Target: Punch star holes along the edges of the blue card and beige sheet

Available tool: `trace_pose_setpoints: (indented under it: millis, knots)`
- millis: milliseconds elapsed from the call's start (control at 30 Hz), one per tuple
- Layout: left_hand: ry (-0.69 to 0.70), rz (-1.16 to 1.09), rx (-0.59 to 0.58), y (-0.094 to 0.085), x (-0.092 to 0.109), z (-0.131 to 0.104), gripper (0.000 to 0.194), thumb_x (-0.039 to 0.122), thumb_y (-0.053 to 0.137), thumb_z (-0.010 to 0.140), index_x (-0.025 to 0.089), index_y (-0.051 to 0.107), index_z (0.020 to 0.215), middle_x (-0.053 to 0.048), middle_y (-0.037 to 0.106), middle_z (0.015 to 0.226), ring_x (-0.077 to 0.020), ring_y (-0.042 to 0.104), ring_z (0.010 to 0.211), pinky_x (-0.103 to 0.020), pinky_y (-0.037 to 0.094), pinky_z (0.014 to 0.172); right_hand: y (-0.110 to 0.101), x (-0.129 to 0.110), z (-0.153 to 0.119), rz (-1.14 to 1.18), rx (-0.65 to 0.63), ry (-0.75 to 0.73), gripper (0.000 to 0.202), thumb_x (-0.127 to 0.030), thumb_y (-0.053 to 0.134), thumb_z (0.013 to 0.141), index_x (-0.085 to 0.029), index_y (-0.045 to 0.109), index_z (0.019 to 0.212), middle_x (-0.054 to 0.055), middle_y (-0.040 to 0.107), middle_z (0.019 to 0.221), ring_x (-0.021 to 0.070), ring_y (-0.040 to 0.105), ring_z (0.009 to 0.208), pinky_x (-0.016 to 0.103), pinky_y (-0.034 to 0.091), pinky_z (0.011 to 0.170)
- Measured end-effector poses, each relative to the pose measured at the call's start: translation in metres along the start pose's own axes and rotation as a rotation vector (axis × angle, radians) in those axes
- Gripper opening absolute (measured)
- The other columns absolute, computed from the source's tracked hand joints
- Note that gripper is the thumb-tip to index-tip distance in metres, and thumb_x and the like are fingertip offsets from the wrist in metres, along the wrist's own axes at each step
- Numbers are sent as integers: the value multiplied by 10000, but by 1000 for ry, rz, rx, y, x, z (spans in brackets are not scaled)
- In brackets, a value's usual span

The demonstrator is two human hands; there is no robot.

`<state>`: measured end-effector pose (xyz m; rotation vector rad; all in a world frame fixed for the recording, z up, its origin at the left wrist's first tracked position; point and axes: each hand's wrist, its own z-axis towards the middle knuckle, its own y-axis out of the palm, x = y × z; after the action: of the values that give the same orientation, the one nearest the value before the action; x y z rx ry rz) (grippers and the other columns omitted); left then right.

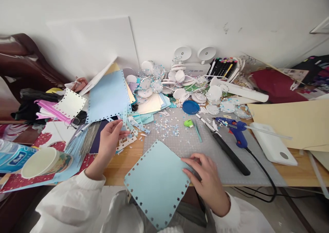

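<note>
1. Wooden table [115, 176]; grey mat [178, 144] on its middle and right.
2. On mat: confetti [168, 128], tweezers [197, 131], black-handled cutter [230, 152], blue glue gun [239, 134].
3. Blue lid [190, 107] at mat's back edge.
4. White slab [275, 149] at right edge, tan card [293, 123] beside it.
5. Left of mat: punched paper strips [128, 143] on the wood.

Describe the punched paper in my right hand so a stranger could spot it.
Find the wooden desk, then the grey cutting mat on it. At the mat's near edge, the right hand holds a pale blue sheet with flower-shaped holes, jutting past the desk. Unlike the blue sheet farther left, it is in a hand.
</note>
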<state>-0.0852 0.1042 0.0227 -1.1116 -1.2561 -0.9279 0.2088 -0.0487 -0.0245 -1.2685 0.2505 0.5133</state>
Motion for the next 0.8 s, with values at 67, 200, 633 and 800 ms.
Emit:
trace_pose_setpoints:
  millis: [67,200,633,800]
  knots:
    - [108,221,3,-2,0,-5,439,401,655,764,193,584,1145,-63,624,995,-91,564,493,-256,470,521,1,3,0,43,-11,27,208,-320,541,906,-286,628,1092,68,549,1037,227,536,896,399,420,795]
    - [530,794,73,2,8,-28,396,375,544,870,251,543,1246,-81,535,1263,-64,507,527,-259,459,589,1,6,3,140,-45,93,120,-305,578,881,-255,616,982,55,575,1016,245,535,959,402,398,827]
    - [398,452,-1204,34,18,-66,438,539,576,832,198,609,1104,-35,650,949,-141,560,742,-234,420,648,-1,5,6,251,-13,83,31,-244,524,907,-230,547,893,37,590,925,217,536,916,378,401,804]
    - [524,673,-977,34,3,-68,271,302,423,936,163,537,731,6,543,672,-109,464,608,-234,333,580,-9,26,4,-4,264,136,274,-353,520,897,-201,531,1125,127,531,1140,291,490,1091,488,383,939]
